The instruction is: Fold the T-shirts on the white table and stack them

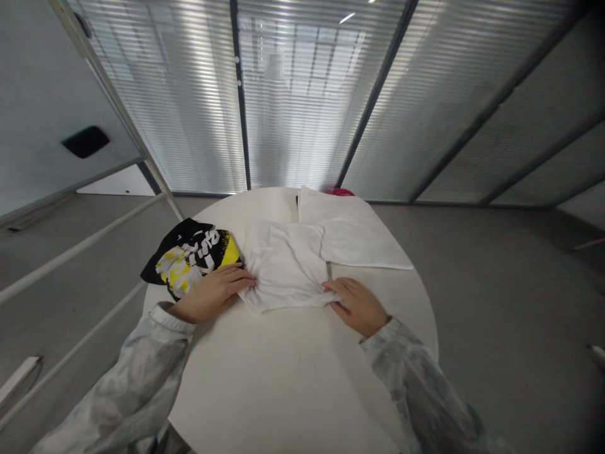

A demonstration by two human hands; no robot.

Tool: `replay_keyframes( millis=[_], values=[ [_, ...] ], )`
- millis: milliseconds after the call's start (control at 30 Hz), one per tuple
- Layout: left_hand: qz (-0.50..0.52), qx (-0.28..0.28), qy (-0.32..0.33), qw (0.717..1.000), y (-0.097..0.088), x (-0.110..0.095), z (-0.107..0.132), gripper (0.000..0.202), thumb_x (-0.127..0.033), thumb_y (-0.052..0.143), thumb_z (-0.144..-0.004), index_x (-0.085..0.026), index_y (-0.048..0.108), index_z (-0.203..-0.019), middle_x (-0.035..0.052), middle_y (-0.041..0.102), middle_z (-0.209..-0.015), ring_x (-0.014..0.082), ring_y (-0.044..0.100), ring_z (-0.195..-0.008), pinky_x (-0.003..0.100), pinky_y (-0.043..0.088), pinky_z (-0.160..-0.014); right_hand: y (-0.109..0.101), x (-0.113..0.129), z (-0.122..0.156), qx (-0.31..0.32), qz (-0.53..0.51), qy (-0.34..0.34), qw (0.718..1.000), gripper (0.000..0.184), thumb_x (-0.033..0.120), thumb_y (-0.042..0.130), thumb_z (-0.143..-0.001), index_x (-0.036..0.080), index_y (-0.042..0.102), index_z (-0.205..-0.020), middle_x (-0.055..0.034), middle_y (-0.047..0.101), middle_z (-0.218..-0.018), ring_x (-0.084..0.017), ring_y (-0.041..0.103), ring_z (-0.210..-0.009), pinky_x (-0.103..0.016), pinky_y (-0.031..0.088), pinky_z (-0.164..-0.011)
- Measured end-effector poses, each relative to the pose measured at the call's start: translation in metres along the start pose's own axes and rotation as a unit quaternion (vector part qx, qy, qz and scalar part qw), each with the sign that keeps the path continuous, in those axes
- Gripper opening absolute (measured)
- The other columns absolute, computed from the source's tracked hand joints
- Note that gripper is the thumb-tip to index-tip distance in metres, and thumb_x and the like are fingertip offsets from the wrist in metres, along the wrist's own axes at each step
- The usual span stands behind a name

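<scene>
A white garment (286,265) lies partly folded in the middle of a round white table (283,378). My left hand (215,291) rests at its left edge, fingers together and pinching the cloth. My right hand (357,304) grips the garment's lower right corner, fingers curled on the fabric. Both sleeves are pale grey and mottled.
A black, yellow and white printed garment (191,255) lies at the table's left edge, just beyond my left hand. A folded white cloth (352,233) sits at the back right, with something red (341,191) behind it. Glass walls with blinds stand beyond; grey floor surrounds the table.
</scene>
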State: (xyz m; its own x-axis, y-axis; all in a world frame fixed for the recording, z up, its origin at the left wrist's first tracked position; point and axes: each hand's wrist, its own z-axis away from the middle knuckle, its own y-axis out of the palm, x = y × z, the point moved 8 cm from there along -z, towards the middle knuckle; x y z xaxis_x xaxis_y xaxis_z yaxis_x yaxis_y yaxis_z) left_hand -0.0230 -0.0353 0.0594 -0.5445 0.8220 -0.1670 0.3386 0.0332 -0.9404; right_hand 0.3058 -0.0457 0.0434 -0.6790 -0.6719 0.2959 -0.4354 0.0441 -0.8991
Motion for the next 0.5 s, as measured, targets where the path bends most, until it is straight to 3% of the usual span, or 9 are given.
replay_keyframes(
  millis=[100, 233, 400, 500],
  values=[
    [-0.004, 0.006, -0.002, 1.000, 0.001, 0.001, 0.000, 0.060, 0.004, 0.059, -0.090, -0.027, 0.070, -0.141, 0.0076, 0.074, -0.143, 0.0276, 0.066, -0.136, 0.052, 0.046, -0.127, 0.000, 0.003, 0.002, -0.013, -0.023, -0.021, 0.999, 0.070, 0.006, 0.057, -0.088, 0.024, 0.058, -0.155, -0.0135, 0.073, -0.143, -0.031, 0.070, -0.130, -0.055, 0.058, -0.114],
    [-0.005, 0.008, -0.002, 1.000, -0.002, 0.000, 0.001, 0.046, -0.011, 0.067, -0.097, -0.025, 0.070, -0.141, 0.0098, 0.074, -0.144, 0.0296, 0.067, -0.133, 0.053, 0.047, -0.125, 0.002, 0.000, 0.001, -0.006, -0.021, -0.030, 0.999, 0.082, 0.002, 0.054, -0.086, 0.029, 0.053, -0.163, -0.0094, 0.067, -0.156, -0.030, 0.065, -0.140, -0.057, 0.053, -0.122],
    [0.003, -0.019, 0.011, 1.000, -0.004, -0.001, 0.002, 0.032, -0.023, 0.064, -0.107, -0.026, 0.073, -0.137, 0.0091, 0.079, -0.134, 0.0273, 0.072, -0.125, 0.051, 0.049, -0.123, 0.005, 0.000, -0.005, 0.014, -0.018, -0.040, 0.999, 0.068, -0.001, 0.055, -0.081, 0.032, 0.075, -0.137, -0.0050, 0.078, -0.138, -0.030, 0.069, -0.130, -0.057, 0.055, -0.118],
    [0.063, -0.063, 0.005, 0.996, -0.013, -0.002, 0.002, 0.028, -0.026, 0.060, -0.111, -0.025, 0.073, -0.135, 0.0100, 0.081, -0.128, 0.0253, 0.074, -0.119, 0.048, 0.052, -0.118, -0.004, 0.006, -0.007, -0.020, -0.052, -0.047, 0.997, 0.063, 0.000, 0.057, -0.078, 0.031, 0.077, -0.128, -0.0052, 0.079, -0.135, -0.031, 0.068, -0.132, -0.059, 0.053, -0.119]
  ],
)
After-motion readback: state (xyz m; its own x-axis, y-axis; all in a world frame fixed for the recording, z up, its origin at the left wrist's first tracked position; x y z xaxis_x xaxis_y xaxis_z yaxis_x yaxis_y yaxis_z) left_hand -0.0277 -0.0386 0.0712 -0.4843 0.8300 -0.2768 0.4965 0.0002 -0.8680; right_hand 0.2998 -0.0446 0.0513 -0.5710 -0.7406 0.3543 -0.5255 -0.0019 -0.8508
